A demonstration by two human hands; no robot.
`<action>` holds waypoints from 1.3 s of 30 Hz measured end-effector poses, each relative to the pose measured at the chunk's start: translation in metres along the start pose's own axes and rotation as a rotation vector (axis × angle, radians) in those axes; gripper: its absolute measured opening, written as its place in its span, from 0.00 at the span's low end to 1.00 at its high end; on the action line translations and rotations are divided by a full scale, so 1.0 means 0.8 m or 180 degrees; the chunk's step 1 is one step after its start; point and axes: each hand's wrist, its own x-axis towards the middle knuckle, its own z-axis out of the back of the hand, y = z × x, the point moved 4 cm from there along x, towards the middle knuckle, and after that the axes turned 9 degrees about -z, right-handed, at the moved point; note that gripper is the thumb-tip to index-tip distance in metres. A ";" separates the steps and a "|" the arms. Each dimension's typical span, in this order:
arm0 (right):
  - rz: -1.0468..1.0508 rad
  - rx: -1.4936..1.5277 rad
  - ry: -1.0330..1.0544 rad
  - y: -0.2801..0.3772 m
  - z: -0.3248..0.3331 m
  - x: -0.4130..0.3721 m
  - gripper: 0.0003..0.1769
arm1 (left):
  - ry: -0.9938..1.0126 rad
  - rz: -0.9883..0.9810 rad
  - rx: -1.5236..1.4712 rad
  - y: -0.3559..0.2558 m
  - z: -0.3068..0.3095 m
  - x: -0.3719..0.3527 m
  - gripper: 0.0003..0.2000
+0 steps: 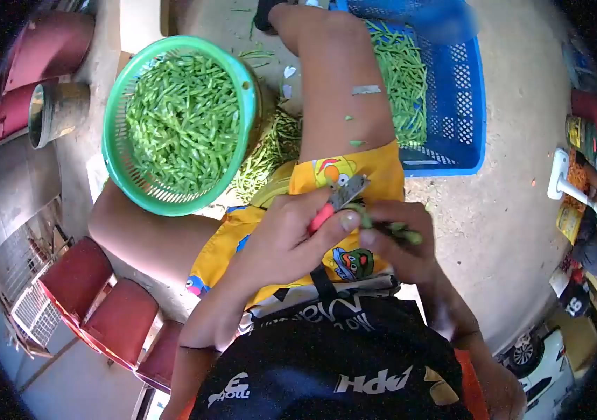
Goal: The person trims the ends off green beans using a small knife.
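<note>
My left hand [291, 227] is closed around the pink-red handle of a small knife [349, 191], its short grey blade pointing up and away from me. Close beside it, my right hand [400, 241] grips several green beans [405, 232], whose ends stick out past its fingers. Both hands meet above my lap, over yellow printed shorts [298, 180]; the spot where the blade and beans meet is partly hidden by fingers. A green colander basket [111, 150] full of cut green bean pieces [183, 126] stands ahead on the left.
Ahead on the right, a blue crate [477, 105] holds long beans [403, 84]. More beans or trimmings [270, 154] lie between my legs. Red chairs [120, 318] line the left, near a dark bucket [60, 112]. A white fan-like object [559, 173] and a person [596, 252] are far right.
</note>
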 end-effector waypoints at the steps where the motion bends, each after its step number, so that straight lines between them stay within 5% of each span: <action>1: -0.0013 -0.0011 -0.0037 0.000 0.001 0.000 0.11 | 0.0035 -0.0009 -0.0020 0.000 -0.001 -0.001 0.19; 11: -0.0502 -0.0872 0.0793 -0.010 0.020 0.024 0.08 | 0.0134 0.0167 0.0129 -0.003 0.007 -0.014 0.17; 13: -0.1034 0.0797 0.0350 -0.040 0.043 0.032 0.07 | -0.0498 -0.0289 -0.0172 -0.003 0.019 -0.008 0.18; 15: -0.1244 0.1362 -0.0432 -0.060 0.090 0.058 0.09 | -0.0432 -0.0165 0.0204 0.011 0.028 -0.006 0.21; 17: -0.0878 0.2406 -0.0791 -0.084 0.156 0.096 0.09 | -0.0791 -0.0239 0.0669 0.020 0.037 -0.001 0.25; 20: -0.0555 0.2996 -0.0844 -0.157 0.244 0.125 0.07 | -0.0981 0.0069 0.0491 0.040 0.040 -0.003 0.27; 23: -0.0674 0.3117 -0.1737 -0.215 0.259 0.132 0.07 | -0.1153 0.0326 0.0420 0.038 0.047 0.006 0.28; 25: -0.1322 0.2032 -0.1389 -0.242 0.220 0.126 0.08 | -0.1227 0.0609 0.0324 0.046 0.051 0.005 0.27; 28: -0.2126 0.1818 -0.1307 -0.249 0.201 0.131 0.09 | -0.1247 0.0589 0.0351 0.057 0.055 0.009 0.26; 33: -0.1934 0.1610 -0.1599 -0.266 0.223 0.174 0.10 | -0.1229 0.0642 0.0303 0.058 0.057 0.021 0.26; 35: -0.2719 0.0828 -0.0815 -0.295 0.193 0.169 0.11 | -0.1236 0.0680 0.0284 0.057 0.060 0.024 0.26; 39: -0.2320 -0.0425 -0.0934 -0.266 0.217 0.222 0.13 | -0.1365 0.0622 0.0225 0.062 0.062 0.021 0.26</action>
